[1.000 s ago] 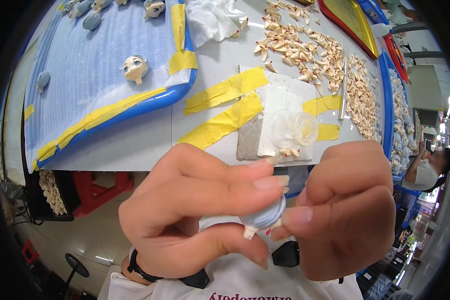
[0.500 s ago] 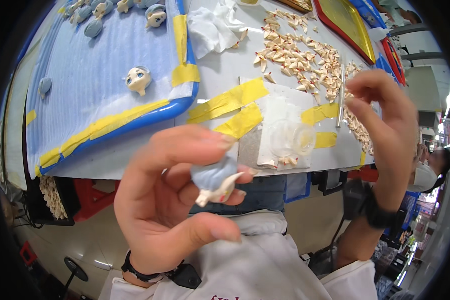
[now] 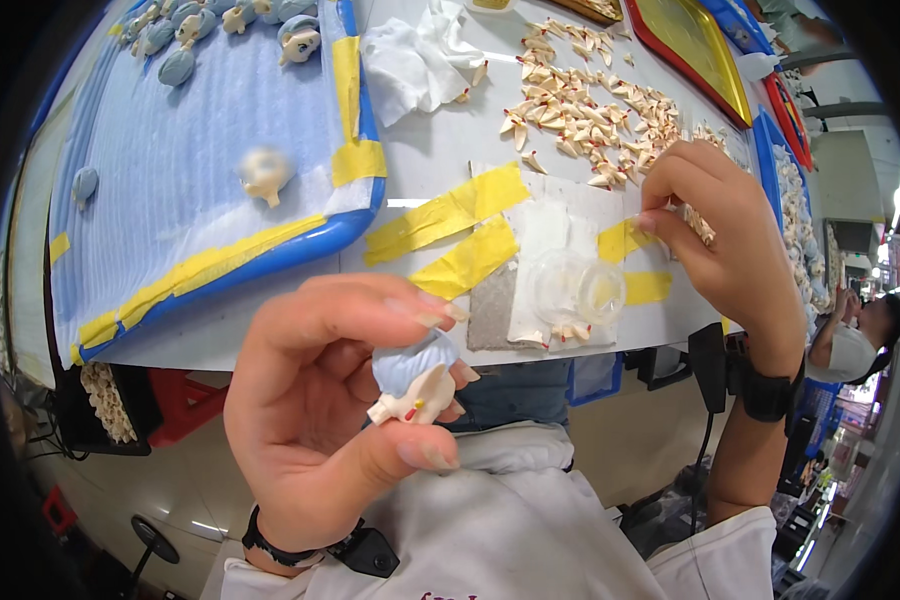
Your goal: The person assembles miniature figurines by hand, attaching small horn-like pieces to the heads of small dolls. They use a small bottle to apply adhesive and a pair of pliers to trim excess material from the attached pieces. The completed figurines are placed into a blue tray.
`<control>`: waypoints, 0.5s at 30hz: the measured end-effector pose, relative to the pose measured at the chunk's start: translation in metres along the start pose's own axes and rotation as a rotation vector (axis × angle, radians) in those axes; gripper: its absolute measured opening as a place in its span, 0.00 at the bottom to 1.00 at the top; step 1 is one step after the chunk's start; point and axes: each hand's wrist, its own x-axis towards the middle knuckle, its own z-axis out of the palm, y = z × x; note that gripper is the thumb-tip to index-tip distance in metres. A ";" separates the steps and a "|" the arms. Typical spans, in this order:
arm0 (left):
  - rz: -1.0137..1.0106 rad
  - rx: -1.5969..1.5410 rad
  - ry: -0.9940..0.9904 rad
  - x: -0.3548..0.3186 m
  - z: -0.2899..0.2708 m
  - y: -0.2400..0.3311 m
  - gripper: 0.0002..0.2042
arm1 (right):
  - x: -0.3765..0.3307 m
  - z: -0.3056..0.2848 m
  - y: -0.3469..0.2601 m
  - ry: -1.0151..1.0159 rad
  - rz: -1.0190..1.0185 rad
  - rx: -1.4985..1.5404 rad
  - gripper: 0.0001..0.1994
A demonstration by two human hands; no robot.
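My left hand (image 3: 330, 410) is held up close below the table edge, fingers pinched around a small figurine head (image 3: 416, 375) with pale blue hair and a cream face. My right hand (image 3: 715, 245) reaches over the table's front right; its thumb and forefinger are closed near the yellow tape, and whether they hold anything I cannot tell. Beside that hand lie several small cream parts (image 3: 590, 110). A clear shallow cup (image 3: 575, 290) sits on a white taped sheet between the hands.
A blue tray (image 3: 200, 180) with a pale liner holds a loose figurine head (image 3: 265, 172) and more heads at its far edge. Yellow tape strips (image 3: 450, 215), a crumpled white cloth (image 3: 415, 60), red-rimmed trays (image 3: 705, 50) at the back right, a person at far right.
My right hand left the figurine head and moved up and right onto the table by the cream parts. My left hand kept the head and shifted slightly lower.
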 end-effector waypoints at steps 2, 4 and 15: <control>-0.004 -0.020 -0.018 -0.001 -0.001 0.000 0.27 | -0.005 -0.004 -0.012 0.059 0.117 0.147 0.04; -0.010 -0.043 -0.018 -0.002 0.001 0.001 0.27 | -0.013 -0.010 -0.022 0.135 0.187 0.238 0.03; 0.175 0.072 -0.160 -0.002 -0.006 -0.011 0.27 | -0.045 -0.006 -0.049 0.386 0.132 0.495 0.08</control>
